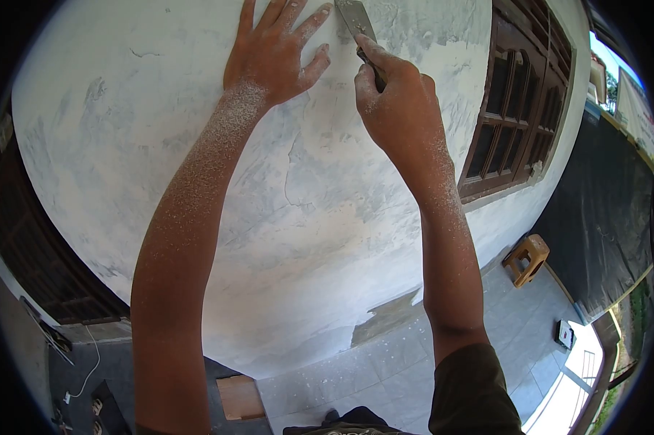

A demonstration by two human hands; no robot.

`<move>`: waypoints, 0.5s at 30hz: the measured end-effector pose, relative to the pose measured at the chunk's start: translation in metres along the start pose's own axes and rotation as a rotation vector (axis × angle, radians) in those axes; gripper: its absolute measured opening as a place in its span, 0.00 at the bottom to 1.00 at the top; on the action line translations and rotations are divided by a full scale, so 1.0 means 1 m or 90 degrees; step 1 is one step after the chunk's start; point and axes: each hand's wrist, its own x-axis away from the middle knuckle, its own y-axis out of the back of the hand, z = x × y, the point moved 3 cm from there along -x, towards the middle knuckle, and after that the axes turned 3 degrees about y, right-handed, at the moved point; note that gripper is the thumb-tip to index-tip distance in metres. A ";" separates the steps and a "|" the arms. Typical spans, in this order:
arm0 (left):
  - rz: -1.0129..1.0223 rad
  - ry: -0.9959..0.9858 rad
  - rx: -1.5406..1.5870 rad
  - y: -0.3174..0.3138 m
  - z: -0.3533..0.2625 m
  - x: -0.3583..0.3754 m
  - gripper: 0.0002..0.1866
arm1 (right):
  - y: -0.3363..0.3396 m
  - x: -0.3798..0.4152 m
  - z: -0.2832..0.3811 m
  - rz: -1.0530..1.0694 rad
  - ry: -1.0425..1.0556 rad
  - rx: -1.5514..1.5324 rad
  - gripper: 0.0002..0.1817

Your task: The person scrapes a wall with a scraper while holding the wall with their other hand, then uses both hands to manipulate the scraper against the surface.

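Observation:
My left hand [272, 54] lies flat on the white wall [341, 167], its fingers spread, with pale dust over the wrist and forearm. In my right hand [399, 94] is a putty knife [356, 22], gripped by its dark handle with the thumb and a finger along it. The metal blade points up and left against the wall, close to the left fingertips, and has pale crumbs on it. Grey patches and thin cracks mark the paint around both hands.
A brown wooden window [519, 101] is set in the wall on the right. Below it a brown stool [527, 259] stands on the grey tiled floor [385, 370], which is strewn with white flakes. A brown board [240, 397] and a white cable [93, 362] lie lower left.

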 end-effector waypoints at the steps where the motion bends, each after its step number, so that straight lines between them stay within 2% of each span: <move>1: 0.009 0.002 0.000 0.000 0.000 0.001 0.35 | -0.001 0.008 -0.004 0.009 -0.005 -0.005 0.20; 8: 0.008 0.003 0.009 0.001 -0.001 -0.001 0.36 | -0.002 -0.005 -0.001 -0.024 0.016 -0.001 0.20; 15: -0.003 0.004 0.016 0.002 0.001 -0.002 0.36 | -0.006 0.010 -0.009 0.004 0.000 0.011 0.20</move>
